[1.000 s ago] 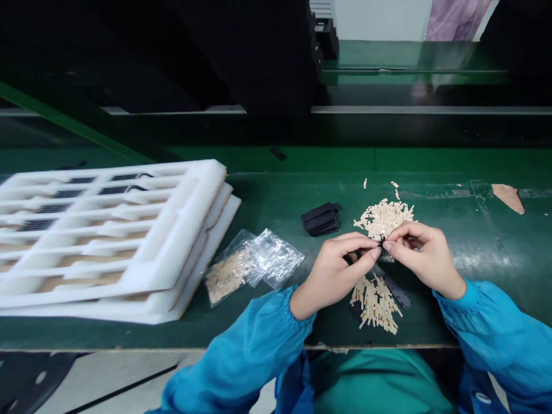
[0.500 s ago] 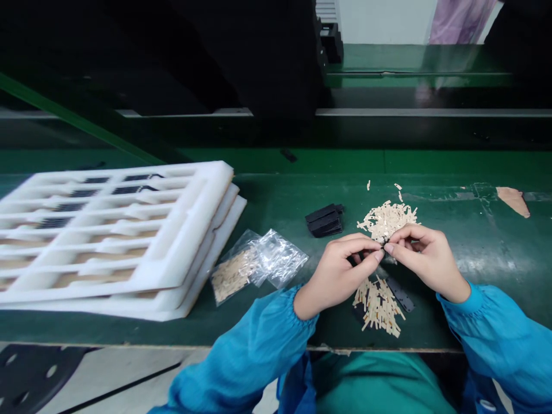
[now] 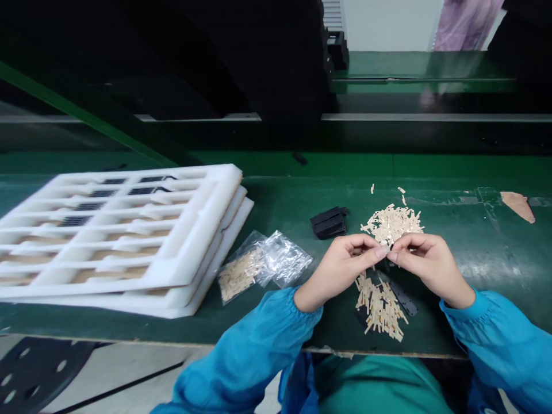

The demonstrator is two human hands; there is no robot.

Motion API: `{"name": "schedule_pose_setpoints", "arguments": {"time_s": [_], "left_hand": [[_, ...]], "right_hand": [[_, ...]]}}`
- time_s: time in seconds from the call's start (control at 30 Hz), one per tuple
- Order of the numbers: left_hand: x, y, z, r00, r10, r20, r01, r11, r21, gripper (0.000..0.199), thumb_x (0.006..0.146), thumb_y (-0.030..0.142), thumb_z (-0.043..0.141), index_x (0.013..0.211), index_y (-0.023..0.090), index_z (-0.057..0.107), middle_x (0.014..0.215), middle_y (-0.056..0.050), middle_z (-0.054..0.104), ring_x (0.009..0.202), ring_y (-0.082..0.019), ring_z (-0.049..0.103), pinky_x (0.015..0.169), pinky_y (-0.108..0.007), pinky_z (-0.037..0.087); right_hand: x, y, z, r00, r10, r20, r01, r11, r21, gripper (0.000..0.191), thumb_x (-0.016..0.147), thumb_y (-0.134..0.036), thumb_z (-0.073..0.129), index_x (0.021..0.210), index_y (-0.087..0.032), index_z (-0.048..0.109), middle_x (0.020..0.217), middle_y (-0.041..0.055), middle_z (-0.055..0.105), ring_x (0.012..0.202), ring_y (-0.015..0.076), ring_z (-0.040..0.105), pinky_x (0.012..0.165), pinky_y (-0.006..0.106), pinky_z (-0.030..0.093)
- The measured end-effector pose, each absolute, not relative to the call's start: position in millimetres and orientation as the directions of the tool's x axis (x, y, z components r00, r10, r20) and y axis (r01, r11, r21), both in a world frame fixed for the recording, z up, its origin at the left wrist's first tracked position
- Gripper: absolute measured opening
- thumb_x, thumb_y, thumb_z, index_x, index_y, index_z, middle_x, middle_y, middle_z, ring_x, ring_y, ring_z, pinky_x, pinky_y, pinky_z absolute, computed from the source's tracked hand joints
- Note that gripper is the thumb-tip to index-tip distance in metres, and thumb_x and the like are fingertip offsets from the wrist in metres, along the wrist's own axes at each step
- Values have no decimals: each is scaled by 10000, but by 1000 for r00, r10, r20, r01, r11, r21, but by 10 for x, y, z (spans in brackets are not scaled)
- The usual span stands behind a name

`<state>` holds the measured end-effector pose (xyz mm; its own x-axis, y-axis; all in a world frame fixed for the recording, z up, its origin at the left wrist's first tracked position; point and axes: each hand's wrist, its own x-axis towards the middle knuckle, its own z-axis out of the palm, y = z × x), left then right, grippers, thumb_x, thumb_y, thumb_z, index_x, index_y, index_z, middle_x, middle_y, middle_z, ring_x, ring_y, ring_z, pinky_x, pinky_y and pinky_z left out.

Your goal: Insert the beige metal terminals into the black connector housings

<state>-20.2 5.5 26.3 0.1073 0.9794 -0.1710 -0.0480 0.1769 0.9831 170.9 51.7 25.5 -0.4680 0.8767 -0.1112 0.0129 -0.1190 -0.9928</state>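
My left hand (image 3: 345, 261) and my right hand (image 3: 431, 261) meet fingertip to fingertip, both pinched on something too small to make out. Just beyond the fingers spreads a pile of small beige perforated pieces (image 3: 390, 221). Nearer to me, below the hands, lies a heap of narrow beige strips (image 3: 382, 310), some with orange-brown spots. A flat black plate (image 3: 404, 298) with small holes rests on the table at that heap's right side. To the left of the pile sits a stack of thin black plates (image 3: 329, 222).
White foam trays (image 3: 172, 270) are stacked at the left, with black parts in several slots of the top one. Clear plastic bags (image 3: 284, 259), one with beige pieces inside, lie beside them. A brown scrap (image 3: 517, 206) is at the right on the green table (image 3: 483, 253).
The camera view has shifted slightly. My fingertips remain together, with a small change in finger position; a dark bit that showed between them is now harder to see.
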Motion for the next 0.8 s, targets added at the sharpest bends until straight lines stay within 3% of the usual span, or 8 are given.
{"name": "schedule_pose_setpoints", "arguments": {"time_s": [0.33,0.5,0.67,0.8], "left_hand": [[-149,63,198,171,952,-256,-133,279,951,452,777,584,811,789,147,693,670,5,593,577,-94,514,506,-188,417],[-126,53,177,123,964,-234,-99,247,964,519,836,658,710,759,148,656,648,5,569,542,-93,502,481,-195,412],[-117,-10,240,43,993,-113,9,112,994,313,815,446,790,794,148,698,750,-29,620,616,-115,537,528,-224,429],[-106,-43,286,-24,1000,-4,124,7,992,181,861,313,728,787,149,719,795,-50,646,637,-122,552,530,-233,408]], "right_hand": [[1699,501,232,-540,816,-207,-73,-290,-954,214,715,-346,909,726,-189,764,651,-1,671,578,135,576,595,268,504],[1691,507,241,-506,845,-171,-66,-236,-970,245,741,-404,880,707,-190,765,656,17,675,576,146,560,578,279,494],[1697,521,207,-430,896,-110,-37,-139,-990,199,740,-383,871,725,-203,786,669,26,680,612,164,562,559,279,469],[1696,532,194,-384,920,-83,10,-85,-996,187,739,-368,865,755,-196,792,644,16,646,574,155,521,530,278,437]]}}
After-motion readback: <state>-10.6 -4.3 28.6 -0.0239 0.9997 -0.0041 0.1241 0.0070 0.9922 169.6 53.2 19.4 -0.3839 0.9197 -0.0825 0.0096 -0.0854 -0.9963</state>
